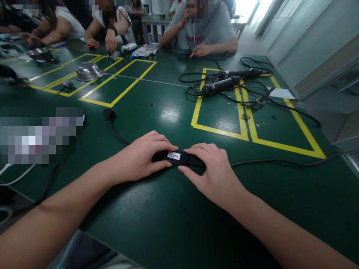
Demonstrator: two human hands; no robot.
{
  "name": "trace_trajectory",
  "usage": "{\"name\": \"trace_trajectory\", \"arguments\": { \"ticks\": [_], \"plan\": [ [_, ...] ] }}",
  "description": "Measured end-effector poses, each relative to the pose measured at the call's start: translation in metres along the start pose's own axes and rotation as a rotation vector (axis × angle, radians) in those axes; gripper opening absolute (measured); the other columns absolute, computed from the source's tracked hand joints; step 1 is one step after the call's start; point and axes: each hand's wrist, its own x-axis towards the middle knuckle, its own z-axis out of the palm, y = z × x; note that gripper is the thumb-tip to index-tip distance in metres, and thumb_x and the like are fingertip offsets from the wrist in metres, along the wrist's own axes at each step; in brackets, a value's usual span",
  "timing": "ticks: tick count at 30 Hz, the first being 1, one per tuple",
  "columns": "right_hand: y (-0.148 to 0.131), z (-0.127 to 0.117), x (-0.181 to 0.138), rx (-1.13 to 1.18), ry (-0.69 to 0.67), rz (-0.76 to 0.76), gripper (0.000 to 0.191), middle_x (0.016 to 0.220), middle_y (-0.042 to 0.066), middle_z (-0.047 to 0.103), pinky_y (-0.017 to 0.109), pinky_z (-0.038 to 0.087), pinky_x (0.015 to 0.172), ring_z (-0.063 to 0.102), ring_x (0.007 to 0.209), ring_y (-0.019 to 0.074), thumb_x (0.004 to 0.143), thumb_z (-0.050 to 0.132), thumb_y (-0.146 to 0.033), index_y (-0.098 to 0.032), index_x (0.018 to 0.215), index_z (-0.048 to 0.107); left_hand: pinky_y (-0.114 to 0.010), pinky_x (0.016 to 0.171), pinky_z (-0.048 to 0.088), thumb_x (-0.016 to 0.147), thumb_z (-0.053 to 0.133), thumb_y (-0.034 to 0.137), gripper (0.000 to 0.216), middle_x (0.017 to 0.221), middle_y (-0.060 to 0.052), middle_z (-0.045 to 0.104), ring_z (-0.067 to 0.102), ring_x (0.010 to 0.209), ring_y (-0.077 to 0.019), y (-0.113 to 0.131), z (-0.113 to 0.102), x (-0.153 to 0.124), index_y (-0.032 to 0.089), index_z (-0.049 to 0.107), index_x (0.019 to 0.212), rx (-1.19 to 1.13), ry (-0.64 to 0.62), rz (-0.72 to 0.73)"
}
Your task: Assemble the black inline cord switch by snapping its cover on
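Near the middle of the green table, my left hand (143,155) pinches the left end of a black power cord connector (174,155) with a white label on top. My right hand (211,168) grips its right end between thumb and fingers. The two hands face each other, a short gap apart. From the left side a black cord runs up to a round black plug (109,113) lying on the table. Another black cord (269,160) leaves my right hand toward the table's right edge. Whether the connector is one piece or two joined parts, I cannot tell.
Black electric screwdrivers (220,85) with tangled cables lie at the right inside yellow tape outlines (218,129). Small screws (246,117) are near them. A metal bowl (88,71) stands at the back left. Several people sit across the table (157,201).
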Motion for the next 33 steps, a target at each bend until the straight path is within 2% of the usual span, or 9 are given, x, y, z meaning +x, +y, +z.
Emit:
{"name": "trace_trajectory", "arguments": {
  "ticks": [9, 19, 31, 33],
  "plan": [
    [0.0007, 0.0038, -0.0017, -0.027, 0.037, -0.029, 0.025, 0.115, 0.008, 0.081, 0.045, 0.047, 0.087, 0.072, 0.104, 0.0312, 0.095, 0.085, -0.029, -0.023, 0.119, 0.076, -0.042, 0.101, 0.058, 0.101, 0.08, 0.028, 0.033, 0.119, -0.008, 0.08, 0.071, 0.114, -0.0265, 0.0006, 0.0014, 0.0004, 0.022, 0.076, 0.133, 0.035, 0.011, 0.013],
    [0.0002, 0.003, -0.0014, -0.032, 0.02, -0.028, 0.024, 0.116, 0.009, 0.081, 0.045, 0.047, 0.088, 0.071, 0.105, 0.0308, 0.097, 0.082, -0.031, -0.024, 0.119, 0.076, -0.041, 0.099, 0.058, 0.102, 0.079, 0.027, 0.032, 0.118, -0.008, 0.079, 0.069, 0.112, -0.0261, 0.0014, 0.0034, 0.0002, 0.02, 0.075, 0.133, 0.061, 0.021, 0.041],
    [-0.0012, 0.0, -0.0003, -0.026, -0.003, -0.02, 0.024, 0.118, 0.011, 0.08, 0.048, 0.049, 0.09, 0.071, 0.108, 0.0326, 0.101, 0.075, -0.035, -0.024, 0.121, 0.075, -0.041, 0.101, 0.057, 0.1, 0.08, 0.031, 0.034, 0.121, -0.008, 0.08, 0.071, 0.115, -0.0266, 0.0018, 0.0, 0.0003, 0.023, 0.076, 0.133, -0.031, 0.002, -0.033],
    [-0.0017, -0.0007, 0.0001, -0.02, -0.014, -0.008, 0.028, 0.119, 0.012, 0.08, 0.049, 0.049, 0.09, 0.071, 0.107, 0.0333, 0.099, 0.075, -0.037, -0.023, 0.124, 0.072, -0.04, 0.1, 0.057, 0.101, 0.077, 0.034, 0.041, 0.123, -0.007, 0.081, 0.073, 0.113, -0.0254, 0.0008, -0.0004, -0.0002, 0.024, 0.07, 0.141, -0.111, 0.007, -0.075]
  ]
}}
